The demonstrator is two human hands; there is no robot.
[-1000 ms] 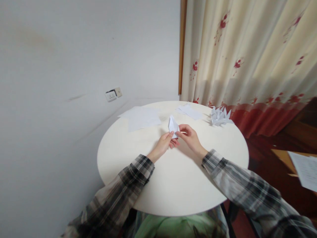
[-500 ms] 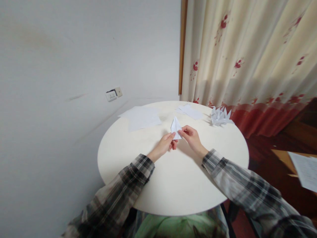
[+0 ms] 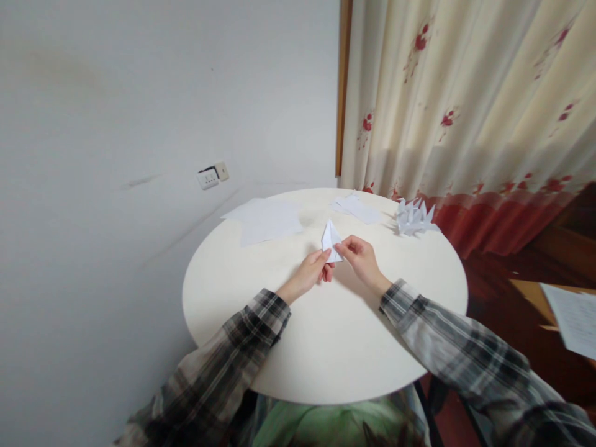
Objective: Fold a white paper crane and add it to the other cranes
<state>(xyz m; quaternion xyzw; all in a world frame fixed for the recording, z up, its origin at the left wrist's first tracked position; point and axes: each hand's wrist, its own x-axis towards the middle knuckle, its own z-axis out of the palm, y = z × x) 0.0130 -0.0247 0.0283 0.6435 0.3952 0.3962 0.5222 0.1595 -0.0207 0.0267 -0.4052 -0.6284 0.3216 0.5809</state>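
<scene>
A small piece of folded white paper, pointed at its far end and creased down the middle, is held up above the round white table. My left hand grips its lower left part, thumb on top and fingers curled beneath. On the right edge, the thumb and forefinger of my right hand pinch the same paper. The fingertips under the paper are partly hidden.
Larger white sheets lie on the table at the back left. Smaller paper pieces rest at the back, and a cluster of folded paper shapes stands at the back right. A wall and a curtain border the table.
Almost nothing differs. Both hands keep their hold on the folded paper, and the view has shifted very slightly.
</scene>
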